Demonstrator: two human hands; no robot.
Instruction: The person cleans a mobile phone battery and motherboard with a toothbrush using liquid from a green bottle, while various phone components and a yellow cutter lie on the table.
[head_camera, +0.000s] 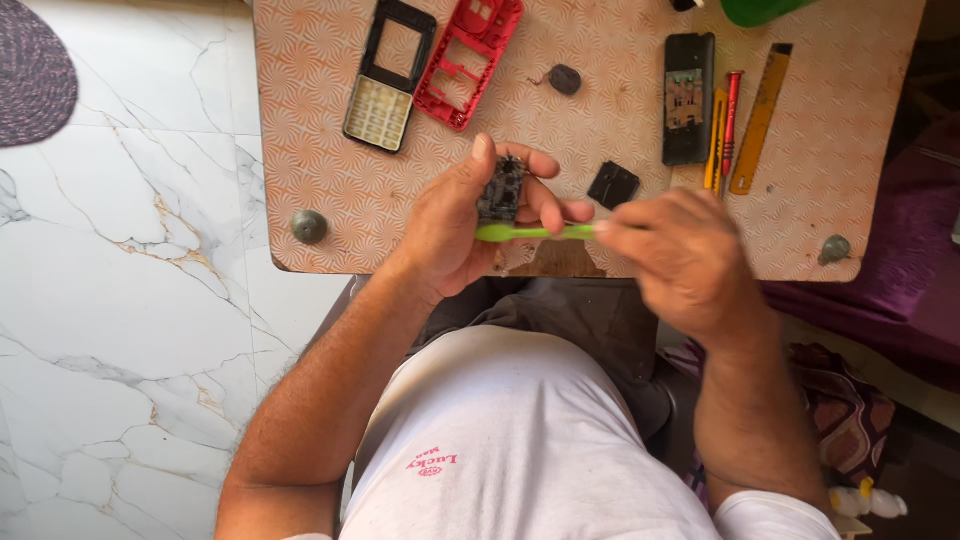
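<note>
Centre frame: your left hand (450, 225) closed around a phone board (501, 189); your right hand (680, 250) pinching a green brush (530, 232) beneath it. Risk: hard strokes may knock the board onto the counter (320, 120).

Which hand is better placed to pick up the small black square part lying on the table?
The right hand, probably. The black square part lies just above it on the table, but it first must free itself of the green tool. The left hand grips the dark phone board.
</note>
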